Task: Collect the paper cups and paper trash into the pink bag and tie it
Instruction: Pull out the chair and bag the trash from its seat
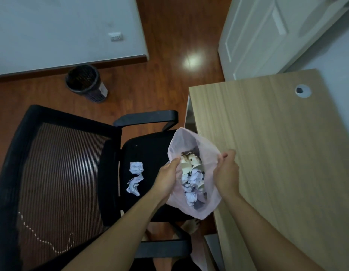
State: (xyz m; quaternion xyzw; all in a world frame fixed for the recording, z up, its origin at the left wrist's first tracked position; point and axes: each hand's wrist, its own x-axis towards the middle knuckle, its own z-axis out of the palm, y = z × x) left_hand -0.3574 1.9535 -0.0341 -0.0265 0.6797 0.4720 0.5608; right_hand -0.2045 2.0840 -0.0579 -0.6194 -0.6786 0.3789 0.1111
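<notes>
Gripping the mouth of a pink bag [191, 145] from both sides, a person holds it open over the edge of a black office chair [142, 151]. The left hand [167, 178] pinches the near-left rim with fingers curled over the thin plastic, forearm reaching up from the lower left. The right hand [226, 173] is closed on the opposite rim, its knuckles turned toward the desk [277, 153], forearm coming in from the lower right. Between the two hands the bag gapes wide, showing crushed paper cups [190, 162] with brown stains near the top and crumpled white paper [192, 184] packed beneath them.

Just left of the left hand, two pieces of paper trash lie on the chair seat: a crumpled ball [136, 167] and, nearer the person, a twisted scrap [133, 185]. The chair's mesh backrest [58, 173] spreads farther left. To the right of the right hand runs the light wood desk, with a round cable grommet [302, 90] toward its far corner. Beyond the hands lies glossy reddish-brown wood flooring [169, 75], a black perforated wastebasket [85, 83] standing by a pale wall that carries a socket [116, 37], and a white panelled door [267, 36] behind the desk.
</notes>
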